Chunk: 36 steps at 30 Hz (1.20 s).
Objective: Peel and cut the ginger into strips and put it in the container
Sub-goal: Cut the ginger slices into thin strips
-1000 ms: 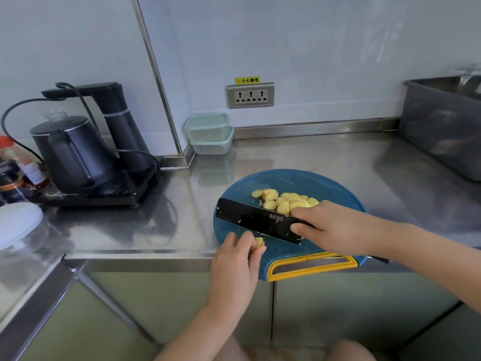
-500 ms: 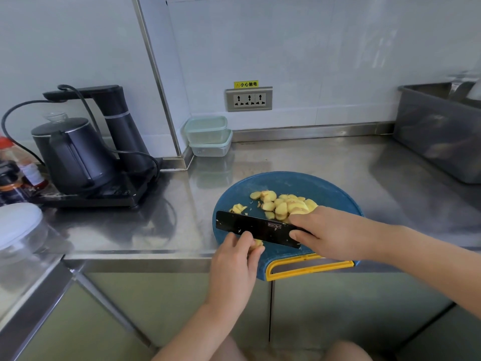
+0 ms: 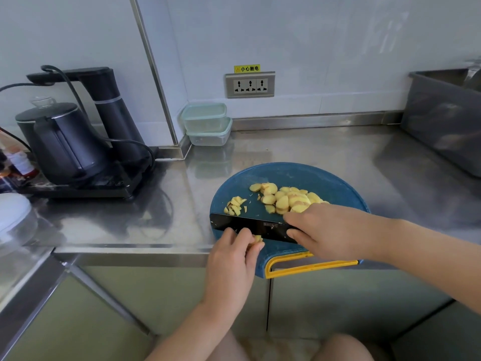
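Observation:
A round blue cutting board (image 3: 307, 175) with a yellow handle lies at the counter's front edge. A heap of peeled ginger slices (image 3: 286, 198) sits in its middle, and a small pile of cut strips (image 3: 234, 207) lies to the left. My right hand (image 3: 330, 231) grips a black knife (image 3: 250, 226), blade lying across the board's near part. My left hand (image 3: 234, 259) pinches a small ginger piece (image 3: 257, 239) against the board right beside the blade. Two stacked clear containers (image 3: 207, 123) with pale green rims stand at the back wall.
A black electric kettle (image 3: 62, 144) and its water tower (image 3: 109, 110) with cords sit on a tray at the left. A grey tub (image 3: 442, 126) stands at the right. Bottles (image 3: 18, 162) and a white lid (image 3: 13, 212) are at the far left. A wall socket (image 3: 250, 84) is behind.
The knife has shifted nearer and lower on the board, uncovering the small pile of cut strips at the left. My left hand still holds the ginger piece by the blade.

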Tool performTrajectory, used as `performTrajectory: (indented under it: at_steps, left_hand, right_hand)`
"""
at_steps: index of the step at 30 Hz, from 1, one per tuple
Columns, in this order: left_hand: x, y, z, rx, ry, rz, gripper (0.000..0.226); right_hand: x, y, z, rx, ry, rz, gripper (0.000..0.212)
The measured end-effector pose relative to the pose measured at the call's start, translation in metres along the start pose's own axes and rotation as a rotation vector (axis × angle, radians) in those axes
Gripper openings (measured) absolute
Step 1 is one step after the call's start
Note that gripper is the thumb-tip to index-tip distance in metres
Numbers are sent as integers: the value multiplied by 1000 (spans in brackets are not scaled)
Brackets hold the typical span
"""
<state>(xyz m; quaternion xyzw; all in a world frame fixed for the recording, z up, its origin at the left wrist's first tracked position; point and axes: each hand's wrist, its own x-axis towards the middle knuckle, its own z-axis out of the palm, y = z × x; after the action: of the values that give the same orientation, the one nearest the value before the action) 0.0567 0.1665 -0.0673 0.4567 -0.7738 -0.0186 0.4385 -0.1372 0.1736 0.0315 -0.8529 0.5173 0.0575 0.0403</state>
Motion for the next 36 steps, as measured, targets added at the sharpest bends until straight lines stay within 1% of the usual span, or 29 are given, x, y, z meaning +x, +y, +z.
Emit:
performTrajectory:
  at_steps: [3,5,10,14,17,19,22,31,36]
  left_hand:
    - [-1,0,1,7,-3,-2,22]
    - [-1,0,0,4,-4,0,22]
    - [-2,-1,0,-12,-12,-9,21]
    - [-5,-2,-3,6,-31,10,15]
    - [-5,-1,-4,20,-34,13,17]
    - [-4,-1,-4,15,-29,13,16]
    - [-4,-1,-4,9,-18,19,14]
    - [-3,2,-5,12,-27,28,14]
    - [-3,2,-6,22,-40,23,14]
  right_hand:
    - [4,-6,6,-13,22,-21,19]
    - [7,-9,11,19,31,-11,19]
    - [14,-8,16,177,45,77,25]
    - [16,-4,18,297,32,116,26]
    - [14,-2,17,439,7,161,27]
    - [10,-1,15,484,14,171,27]
    - [2,-3,10,466,36,165,27]
    - [-6,-11,0,305,50,121,24]
    - [-7,-12,1,173,55,121,28]
